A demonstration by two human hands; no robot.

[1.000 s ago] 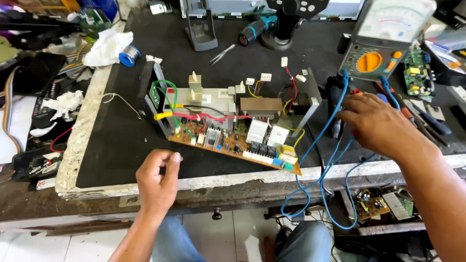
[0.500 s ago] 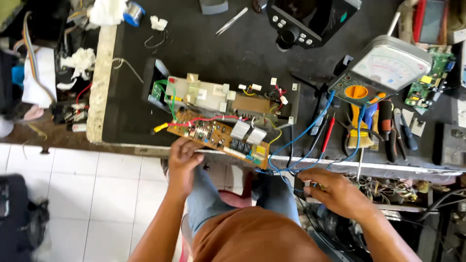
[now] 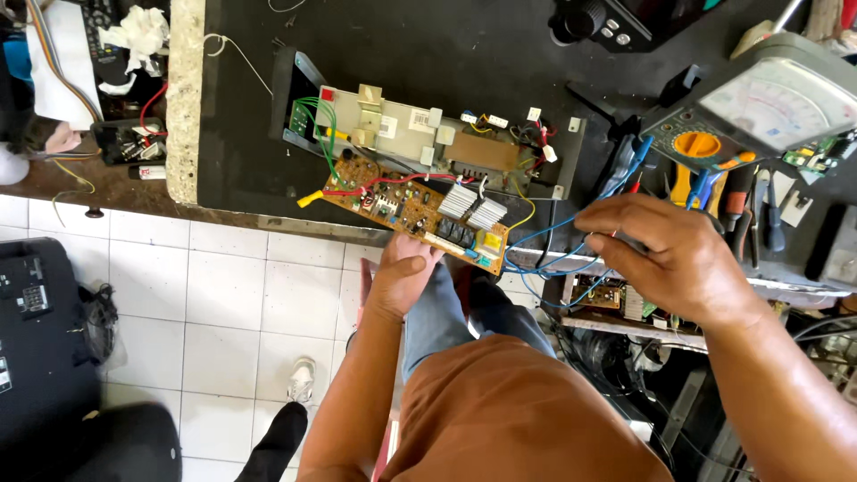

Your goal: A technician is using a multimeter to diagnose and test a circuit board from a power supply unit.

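While the black-topped bench [image 3: 428,54] carries everything, a brown circuit board [image 3: 415,210] lies at its near edge, overhanging slightly – the left hand [image 3: 402,272] touches that edge from below, fingers curled loosely. Right hand [image 3: 669,259], fingers closed on blue wires [image 3: 553,234], sits just below the analog multimeter [image 3: 768,107]

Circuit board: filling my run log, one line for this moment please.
left hand: touching circuit board edge | right hand: gripping blue wires | meter: idle

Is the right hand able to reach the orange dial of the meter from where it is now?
Probably yes: the right hand lies just below the orange dial, with only blue leads between them.
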